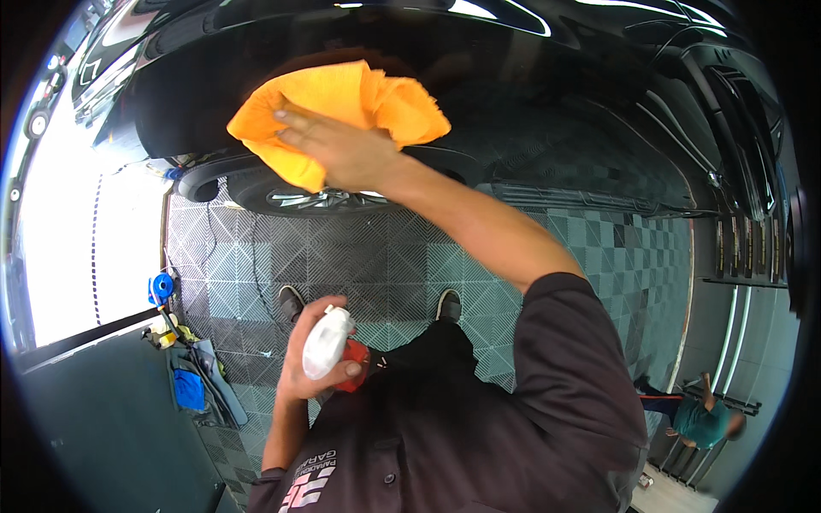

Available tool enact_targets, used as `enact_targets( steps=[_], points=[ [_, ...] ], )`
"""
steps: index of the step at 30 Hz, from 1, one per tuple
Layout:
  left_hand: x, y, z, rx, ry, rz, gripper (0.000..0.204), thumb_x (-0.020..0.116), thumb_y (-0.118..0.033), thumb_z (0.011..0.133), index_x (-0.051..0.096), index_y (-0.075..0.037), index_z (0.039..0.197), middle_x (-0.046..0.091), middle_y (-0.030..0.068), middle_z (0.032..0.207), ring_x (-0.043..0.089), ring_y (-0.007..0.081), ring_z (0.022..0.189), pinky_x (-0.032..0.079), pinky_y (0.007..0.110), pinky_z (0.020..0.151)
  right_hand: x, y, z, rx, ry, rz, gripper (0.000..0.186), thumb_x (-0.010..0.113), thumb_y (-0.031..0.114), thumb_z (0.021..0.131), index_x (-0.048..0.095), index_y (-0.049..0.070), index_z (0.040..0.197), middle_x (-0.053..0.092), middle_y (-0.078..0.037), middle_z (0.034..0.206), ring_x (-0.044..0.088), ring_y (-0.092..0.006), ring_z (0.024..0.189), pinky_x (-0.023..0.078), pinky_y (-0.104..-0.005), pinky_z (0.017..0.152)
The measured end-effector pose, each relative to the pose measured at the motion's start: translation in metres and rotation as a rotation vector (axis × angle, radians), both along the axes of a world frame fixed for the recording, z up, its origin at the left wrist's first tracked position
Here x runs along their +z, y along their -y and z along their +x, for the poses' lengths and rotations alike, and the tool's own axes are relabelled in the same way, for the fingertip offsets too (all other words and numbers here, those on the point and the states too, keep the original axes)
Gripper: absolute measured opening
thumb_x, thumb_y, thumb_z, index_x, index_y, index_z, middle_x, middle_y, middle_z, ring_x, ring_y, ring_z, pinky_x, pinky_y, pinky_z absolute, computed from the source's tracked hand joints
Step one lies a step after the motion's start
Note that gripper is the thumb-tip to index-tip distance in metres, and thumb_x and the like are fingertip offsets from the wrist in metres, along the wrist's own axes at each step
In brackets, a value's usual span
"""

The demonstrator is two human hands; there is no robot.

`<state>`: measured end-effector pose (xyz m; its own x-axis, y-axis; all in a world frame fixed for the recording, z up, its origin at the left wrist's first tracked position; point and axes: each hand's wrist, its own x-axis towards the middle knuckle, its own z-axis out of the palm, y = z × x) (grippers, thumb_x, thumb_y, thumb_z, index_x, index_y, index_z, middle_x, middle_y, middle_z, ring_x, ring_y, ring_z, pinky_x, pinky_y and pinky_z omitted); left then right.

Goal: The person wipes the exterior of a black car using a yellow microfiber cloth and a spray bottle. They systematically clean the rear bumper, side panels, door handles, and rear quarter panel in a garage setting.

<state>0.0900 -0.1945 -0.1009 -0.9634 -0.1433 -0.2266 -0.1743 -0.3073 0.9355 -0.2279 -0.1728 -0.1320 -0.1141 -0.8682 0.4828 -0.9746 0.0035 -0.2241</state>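
Bright orange, loosely crumpled fabric cloth lies against a glossy black car body panel, just above a dark tyre with silver spokes. From my remote view I see the bare right hand laid over it, the visible fingers extended leftward, close together with slight gaps; how firmly they press, I cannot tell. Lower down, I see the left hand wrapped around a red spray bottle with a rounded white plastic head, thumb along its side, the other fingers partly hidden from me. Grey patterned floor tiles spread below.
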Motion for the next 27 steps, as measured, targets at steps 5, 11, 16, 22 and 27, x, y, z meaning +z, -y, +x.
enact_targets(
  steps=[5, 11, 16, 22, 27],
  points=[
    [-0.001, 0.001, -0.006, -0.018, -0.022, -0.088, 0.094, 0.093, -0.03, 0.063, 0.047, 0.0, 0.14, 0.062, 0.0053, 0.105, 0.06, 0.0161, 0.098, 0.049, 0.033, 0.087, 0.031, -0.131, -0.058, -0.4, -0.487, -0.01, 0.062, 0.076, 0.015, 0.074, 0.064, 0.024, 0.133, 0.052, 0.003, 0.151, 0.046, -0.0292, 0.141, 0.052, -0.041, 0.102],
    [-0.004, 0.0, 0.005, -0.053, 0.023, -0.042, 0.095, 0.094, -0.03, 0.064, 0.046, -0.002, 0.141, 0.062, 0.0052, 0.106, 0.061, 0.0162, 0.1, 0.049, 0.033, 0.088, -0.019, -0.184, -0.096, -1.034, -0.103, -0.678, 0.066, 0.06, 0.03, 0.096, 0.038, 0.008, 0.154, 0.023, -0.027, 0.163, 0.009, -0.0503, 0.152, 0.006, -0.0599, 0.123],
    [-0.004, -0.001, 0.004, -0.083, 0.044, 0.018, 0.096, 0.095, -0.029, 0.064, 0.045, -0.002, 0.141, 0.063, 0.0056, 0.106, 0.061, 0.0159, 0.1, 0.05, 0.033, 0.088, -0.032, -0.051, -0.004, -0.872, -0.289, -0.474, 0.063, 0.058, 0.037, 0.093, 0.047, 0.017, 0.151, 0.025, -0.023, 0.164, 0.012, -0.0519, 0.151, 0.006, -0.0631, 0.121],
    [-0.002, 0.026, 0.015, -0.017, 0.039, -0.032, 0.095, 0.095, -0.028, 0.062, 0.047, -0.001, 0.14, 0.063, 0.0057, 0.104, 0.062, 0.016, 0.099, 0.049, 0.032, 0.088, -0.026, -0.127, -0.064, -1.093, -0.019, -0.769, 0.068, 0.049, 0.033, 0.1, 0.028, -0.002, 0.154, 0.024, -0.029, 0.16, 0.019, -0.0444, 0.151, 0.008, -0.0553, 0.124],
    [-0.006, 0.024, 0.004, -0.029, 0.061, -0.092, 0.1, 0.095, -0.034, 0.058, 0.046, 0.001, 0.139, 0.063, 0.0069, 0.105, 0.062, 0.0165, 0.099, 0.049, 0.03, 0.085, -0.032, -0.042, 0.012, -0.846, -0.23, -0.449, 0.07, 0.061, 0.033, 0.093, 0.038, 0.008, 0.154, 0.026, -0.029, 0.161, 0.017, -0.0483, 0.151, 0.012, -0.0621, 0.121]
  ],
)
